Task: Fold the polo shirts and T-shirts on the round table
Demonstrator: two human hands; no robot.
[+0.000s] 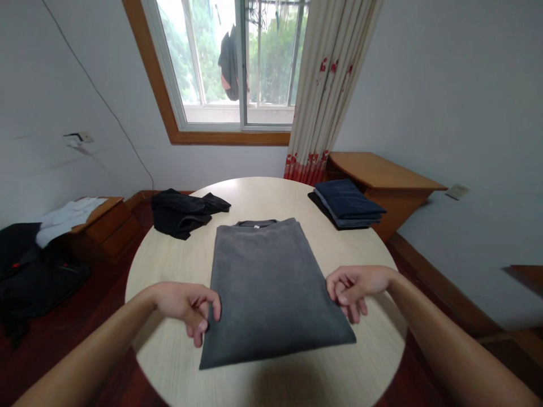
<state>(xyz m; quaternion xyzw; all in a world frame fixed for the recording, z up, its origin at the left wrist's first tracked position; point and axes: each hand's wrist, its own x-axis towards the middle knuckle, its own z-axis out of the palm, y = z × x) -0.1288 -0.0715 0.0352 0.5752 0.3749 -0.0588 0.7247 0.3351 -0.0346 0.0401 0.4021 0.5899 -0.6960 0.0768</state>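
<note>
A grey T-shirt (265,285) lies in a flat folded panel, its collar at the far end and its lower edge towards me. At the shirt's left edge is my left hand (186,308), fingers loosely bent and apart, the index fingertip over the cloth. My right hand (354,288) is at the opposite edge, its fingers curled but spread, with the fingertips at the fabric. Neither hand shows cloth pinched in it. Both sit about halfway down to the near hem, which rests on the round table (169,350).
A crumpled black garment (182,212) lies at the table's back left. A stack of folded dark clothes (348,203) sits at the back right. Beyond are a wooden desk (382,169), a curtain (326,85) and a window. A black bag (46,282) stands at far left.
</note>
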